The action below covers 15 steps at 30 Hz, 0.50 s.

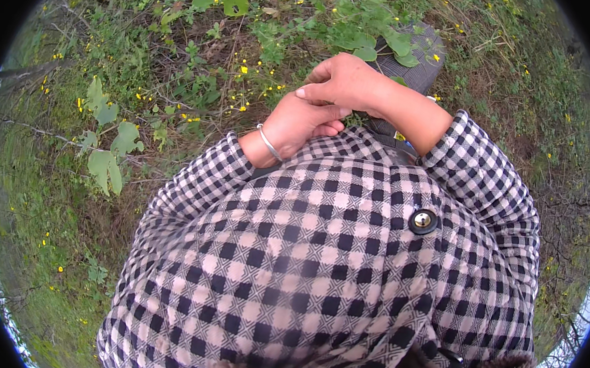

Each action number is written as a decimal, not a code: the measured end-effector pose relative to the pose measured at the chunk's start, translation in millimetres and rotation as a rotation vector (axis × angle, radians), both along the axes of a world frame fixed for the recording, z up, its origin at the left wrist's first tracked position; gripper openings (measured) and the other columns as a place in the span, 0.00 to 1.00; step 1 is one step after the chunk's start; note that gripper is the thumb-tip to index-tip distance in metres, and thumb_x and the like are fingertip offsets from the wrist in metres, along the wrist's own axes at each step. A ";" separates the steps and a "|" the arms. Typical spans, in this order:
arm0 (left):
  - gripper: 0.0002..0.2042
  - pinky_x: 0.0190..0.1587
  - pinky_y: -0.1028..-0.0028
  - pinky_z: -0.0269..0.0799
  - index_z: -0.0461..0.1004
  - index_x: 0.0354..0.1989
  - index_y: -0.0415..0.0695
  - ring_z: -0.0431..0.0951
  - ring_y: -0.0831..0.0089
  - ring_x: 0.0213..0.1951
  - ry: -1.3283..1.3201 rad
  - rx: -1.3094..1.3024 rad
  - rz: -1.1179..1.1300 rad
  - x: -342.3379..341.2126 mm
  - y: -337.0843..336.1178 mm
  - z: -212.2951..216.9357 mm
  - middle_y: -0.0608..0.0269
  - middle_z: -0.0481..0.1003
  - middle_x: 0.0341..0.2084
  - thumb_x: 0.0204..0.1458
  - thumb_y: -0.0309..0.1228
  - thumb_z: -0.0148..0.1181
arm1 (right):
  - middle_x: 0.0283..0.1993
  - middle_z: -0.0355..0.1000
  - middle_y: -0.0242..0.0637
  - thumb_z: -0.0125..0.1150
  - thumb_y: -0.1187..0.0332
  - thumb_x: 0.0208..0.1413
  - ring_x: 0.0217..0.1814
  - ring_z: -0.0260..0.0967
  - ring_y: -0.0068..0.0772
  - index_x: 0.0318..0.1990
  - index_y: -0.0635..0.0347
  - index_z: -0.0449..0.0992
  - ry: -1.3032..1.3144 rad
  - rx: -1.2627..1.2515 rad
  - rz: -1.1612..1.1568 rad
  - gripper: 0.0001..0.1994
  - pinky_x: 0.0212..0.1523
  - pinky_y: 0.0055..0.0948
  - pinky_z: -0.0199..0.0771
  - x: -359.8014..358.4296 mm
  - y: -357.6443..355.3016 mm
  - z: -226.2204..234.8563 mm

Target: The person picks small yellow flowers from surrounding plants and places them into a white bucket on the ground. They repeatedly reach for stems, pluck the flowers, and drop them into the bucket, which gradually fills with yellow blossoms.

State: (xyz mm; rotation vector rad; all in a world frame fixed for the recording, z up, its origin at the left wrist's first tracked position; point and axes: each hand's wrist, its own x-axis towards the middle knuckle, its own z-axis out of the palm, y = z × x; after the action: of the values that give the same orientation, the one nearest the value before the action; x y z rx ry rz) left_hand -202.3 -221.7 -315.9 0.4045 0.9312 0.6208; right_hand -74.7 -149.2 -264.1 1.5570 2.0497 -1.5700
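Fingertips (303,93) of the right hand (343,81) lay curled and close together on the back of the left hand (304,122), whose own fingers were folded inward; whether either hand held anything could not be told. Two hands met in front of the chest, one silver bangle (269,143) circling the left wrist. One round dark button (423,221) showed on the checked jacket (316,267). Beyond the knuckles, one grey cap-like thing (416,62) lay among broad leaves. Grass and many small yellow flowers (243,69) spread openly all around.
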 end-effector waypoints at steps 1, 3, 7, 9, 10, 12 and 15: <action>0.07 0.29 0.85 0.76 0.74 0.40 0.38 0.78 0.80 0.27 0.002 0.020 -0.014 -3.0 -0.4 0.4 0.63 0.77 0.30 0.54 0.23 0.61 | 0.33 0.78 0.42 0.66 0.58 0.49 0.34 0.75 0.29 0.40 0.67 0.79 0.078 -0.119 -0.096 0.19 0.38 0.27 0.75 0.0 -0.8 -2.8; 0.06 0.29 0.85 0.76 0.75 0.39 0.38 0.77 0.81 0.27 0.012 0.044 -0.051 -7.3 -2.7 1.1 0.64 0.77 0.29 0.53 0.24 0.62 | 0.33 0.77 0.38 0.67 0.58 0.50 0.34 0.73 0.25 0.39 0.68 0.79 0.093 -0.164 -0.188 0.19 0.38 0.26 0.73 -2.2 -4.9 -9.7; 0.06 0.32 0.86 0.74 0.77 0.39 0.38 0.77 0.82 0.30 0.076 0.046 -0.153 -10.1 -4.8 0.9 0.64 0.77 0.29 0.56 0.27 0.60 | 0.32 0.76 0.38 0.66 0.60 0.51 0.33 0.70 0.24 0.37 0.67 0.80 0.109 -0.204 -0.294 0.16 0.36 0.27 0.72 -1.1 -6.3 -19.9; 0.08 0.35 0.84 0.75 0.75 0.41 0.36 0.77 0.80 0.31 0.065 0.085 -0.121 -12.6 -4.1 -1.7 0.63 0.77 0.32 0.57 0.28 0.58 | 0.31 0.76 0.38 0.66 0.61 0.50 0.32 0.70 0.25 0.35 0.65 0.80 0.087 -0.134 -0.310 0.14 0.36 0.28 0.71 7.1 0.8 -22.5; 0.09 0.36 0.83 0.76 0.75 0.42 0.36 0.77 0.79 0.32 0.047 0.120 -0.110 -16.5 -3.2 -3.7 0.62 0.77 0.33 0.58 0.29 0.57 | 0.30 0.76 0.39 0.66 0.61 0.50 0.33 0.70 0.27 0.32 0.64 0.81 0.067 -0.073 -0.323 0.13 0.37 0.30 0.71 12.9 5.8 -23.7; 0.11 0.35 0.81 0.74 0.74 0.42 0.36 0.76 0.79 0.30 0.139 0.097 -0.022 -29.5 -6.6 -9.0 0.62 0.76 0.33 0.60 0.32 0.55 | 0.30 0.76 0.41 0.67 0.61 0.49 0.34 0.70 0.29 0.27 0.62 0.81 0.102 -0.001 -0.321 0.12 0.40 0.31 0.69 31.3 18.9 -25.8; 0.15 0.30 0.80 0.71 0.74 0.38 0.35 0.74 0.79 0.27 0.320 0.113 0.268 -57.2 -11.3 -23.6 0.63 0.75 0.29 0.61 0.38 0.53 | 0.29 0.75 0.36 0.65 0.60 0.52 0.33 0.66 0.26 0.25 0.62 0.79 0.091 0.003 -0.380 0.14 0.40 0.30 0.66 58.1 29.4 -36.0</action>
State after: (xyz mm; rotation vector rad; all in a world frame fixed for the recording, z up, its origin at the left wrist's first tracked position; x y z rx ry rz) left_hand -259.4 -233.0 -339.6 0.4938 1.2722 0.8723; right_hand -16.5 -119.7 -300.1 2.0038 1.8779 -1.7866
